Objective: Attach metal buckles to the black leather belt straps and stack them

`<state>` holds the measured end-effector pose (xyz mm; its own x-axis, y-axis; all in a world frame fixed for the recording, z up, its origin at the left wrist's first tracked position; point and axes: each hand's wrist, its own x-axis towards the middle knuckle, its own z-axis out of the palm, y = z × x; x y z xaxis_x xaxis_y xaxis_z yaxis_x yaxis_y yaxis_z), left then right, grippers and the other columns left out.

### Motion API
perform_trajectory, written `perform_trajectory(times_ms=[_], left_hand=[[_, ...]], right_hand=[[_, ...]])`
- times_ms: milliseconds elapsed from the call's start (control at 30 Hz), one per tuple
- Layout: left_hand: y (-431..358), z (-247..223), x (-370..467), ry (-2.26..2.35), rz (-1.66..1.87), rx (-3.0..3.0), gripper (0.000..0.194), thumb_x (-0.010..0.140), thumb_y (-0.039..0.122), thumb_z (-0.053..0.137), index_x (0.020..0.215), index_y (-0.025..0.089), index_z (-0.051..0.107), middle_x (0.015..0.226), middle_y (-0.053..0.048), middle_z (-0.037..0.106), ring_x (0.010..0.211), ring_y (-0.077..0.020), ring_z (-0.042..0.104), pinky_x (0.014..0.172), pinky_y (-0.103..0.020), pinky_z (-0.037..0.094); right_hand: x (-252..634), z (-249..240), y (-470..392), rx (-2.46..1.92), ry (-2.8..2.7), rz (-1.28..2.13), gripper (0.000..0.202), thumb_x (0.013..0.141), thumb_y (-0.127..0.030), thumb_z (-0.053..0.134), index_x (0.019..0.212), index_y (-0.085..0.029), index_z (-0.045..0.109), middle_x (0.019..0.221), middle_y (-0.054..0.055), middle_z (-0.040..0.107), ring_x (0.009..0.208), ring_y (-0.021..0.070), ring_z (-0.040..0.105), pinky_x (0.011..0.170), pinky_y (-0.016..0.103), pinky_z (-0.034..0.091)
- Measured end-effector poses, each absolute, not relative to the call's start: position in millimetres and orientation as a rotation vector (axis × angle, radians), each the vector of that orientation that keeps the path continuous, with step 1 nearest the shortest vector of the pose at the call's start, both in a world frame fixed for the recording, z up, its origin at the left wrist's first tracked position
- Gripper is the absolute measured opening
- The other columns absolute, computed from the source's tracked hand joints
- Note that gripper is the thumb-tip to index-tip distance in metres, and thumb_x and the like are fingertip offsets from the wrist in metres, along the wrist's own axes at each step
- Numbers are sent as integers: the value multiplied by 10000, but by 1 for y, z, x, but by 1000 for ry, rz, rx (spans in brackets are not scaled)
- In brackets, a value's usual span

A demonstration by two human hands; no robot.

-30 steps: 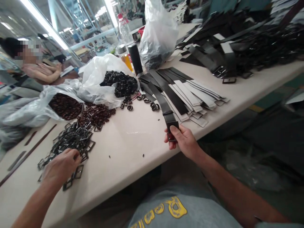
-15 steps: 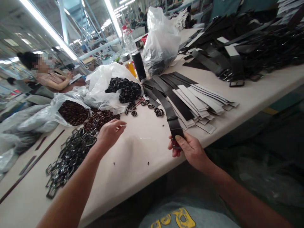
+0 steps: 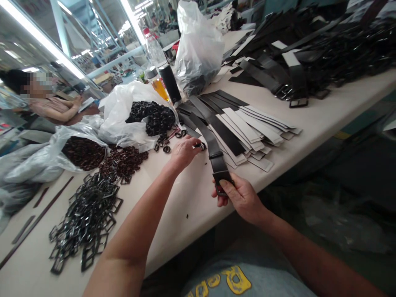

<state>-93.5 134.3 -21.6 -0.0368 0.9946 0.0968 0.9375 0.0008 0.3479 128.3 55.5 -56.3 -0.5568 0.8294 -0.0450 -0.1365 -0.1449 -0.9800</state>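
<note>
At the lower left of the frame, a heap of dark, shiny, rectangular metal buckles (image 3: 85, 210) lies on the cream-coloured worktop (image 3: 173, 227). Just above it, small dark brown loops (image 3: 123, 159) spread out from a clear plastic bag (image 3: 57, 152). Near the centre of the frame, the left hand (image 3: 184, 152) has its fingers bent and nearly together at some small black loops (image 3: 203, 146); I cannot tell if it grips one. To the right of it, the right hand (image 3: 243, 193) is closed around the buckle end of a flat black leather-like belt (image 3: 220, 166), with the thumb pressing on top. This belt runs upward beside flat black-and-white strips (image 3: 229, 134). At the upper right, many black belts (image 3: 346, 57) are piled.
</note>
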Motion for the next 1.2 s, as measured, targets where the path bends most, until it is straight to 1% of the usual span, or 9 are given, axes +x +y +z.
perform_trajectory(times_ms=[133, 300, 467, 567, 667, 833, 933, 1033, 1200], left_hand=[[136, -25, -92, 2072, 575, 1994, 107, 784, 204, 734, 890, 211, 724, 883, -33, 655, 780, -190, 602, 748, -304, 447], [140, -29, -91, 1969, 816, 1802, 174, 678, 124, 771, 820, 206, 710, 783, -6, 629, 726, -175, 556, 753, -314, 428], [143, -40, -101, 1909, 974, 1635, 203, 635, 119, 781, 803, 184, 688, 679, 28, 588, 609, -127, 512, 645, -278, 406], [140, -41, -109, 1836, 1089, 1482, 271, 644, 143, 760, 894, 172, 661, 629, 53, 567, 547, -104, 514, 567, -244, 400], [134, -37, -116, 1745, 1191, 1350, 340, 653, 220, 756, 969, 167, 642, 620, 60, 578, 524, -91, 531, 540, -227, 416], [128, -34, -120, 1692, 1311, 1217, 362, 559, 267, 811, 867, 169, 648, 531, 74, 575, 454, -69, 456, 485, -211, 366], [128, -33, -115, 1686, 1394, 1169, 337, 549, 293, 832, 813, 175, 658, 537, 70, 588, 463, -64, 461, 482, -205, 347], [119, -22, -107, 1642, 1447, 1126, 353, 566, 339, 849, 828, 177, 678, 598, 53, 621, 511, -66, 518, 494, -193, 362], [77, 1, -88, 1330, 1506, 840, 353, 563, 347, 889, 775, 193, 653, 684, 45, 620, 547, -50, 547, 500, -159, 411]], right_hand=[[127, -56, 56, -820, -1415, 1807, 475, 916, -647, 539, 947, -173, 547, 748, 41, 701, 512, 119, 632, 500, 239, 510], [126, -56, 57, -825, -1432, 1791, 469, 921, -639, 535, 950, -171, 546, 750, 42, 705, 512, 120, 636, 506, 242, 519], [127, -55, 57, -826, -1418, 1799, 479, 908, -645, 547, 938, -166, 544, 744, 44, 704, 507, 115, 636, 487, 228, 502], [127, -54, 58, -821, -1401, 1806, 476, 901, -645, 555, 924, -169, 546, 736, 40, 702, 505, 115, 634, 486, 230, 500], [127, -54, 58, -829, -1379, 1811, 476, 896, -647, 559, 925, -171, 546, 732, 37, 700, 503, 117, 634, 481, 231, 498], [125, -54, 57, -832, -1378, 1790, 467, 906, -637, 549, 934, -170, 550, 743, 41, 703, 507, 117, 634, 482, 230, 498], [124, -54, 57, -839, -1375, 1777, 469, 906, -639, 545, 930, -171, 551, 748, 43, 704, 512, 120, 638, 486, 234, 504], [124, -53, 57, -845, -1372, 1788, 469, 899, -641, 554, 925, -173, 548, 743, 41, 704, 508, 121, 638, 485, 235, 505], [124, -52, 57, -821, -1350, 1806, 447, 901, -626, 561, 909, -179, 542, 741, 38, 703, 506, 118, 631, 485, 234, 504]])
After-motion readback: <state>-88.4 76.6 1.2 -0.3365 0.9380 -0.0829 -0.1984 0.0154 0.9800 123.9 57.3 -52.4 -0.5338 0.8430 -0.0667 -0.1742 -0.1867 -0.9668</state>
